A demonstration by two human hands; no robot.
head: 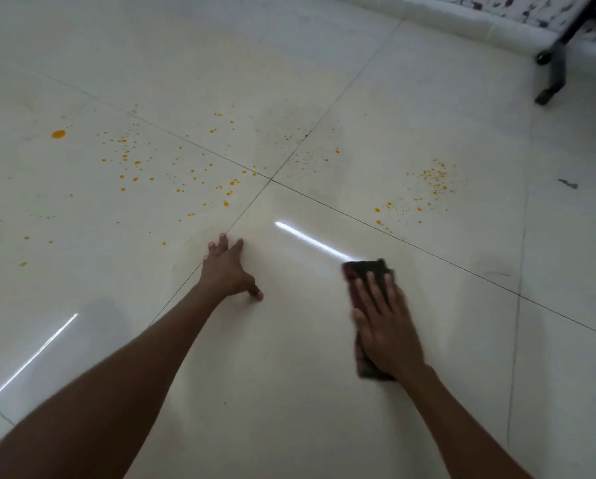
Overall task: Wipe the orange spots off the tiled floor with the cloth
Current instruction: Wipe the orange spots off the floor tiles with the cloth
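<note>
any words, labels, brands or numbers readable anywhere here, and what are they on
None: no readable text in this view.
The dark cloth under the right hand shows no label.
The tiled floor carries only orange spots.
The patterned fabric at top right bears blotches, not letters.

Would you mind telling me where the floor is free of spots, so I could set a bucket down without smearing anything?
The near tile between the left hand and the right hand pressing the cloth looks bare, as does the floor right of the cloth. Crowded: orange spots beyond the left hand, and a second cluster beyond the cloth. The furniture leg occupies the far right corner.
</note>
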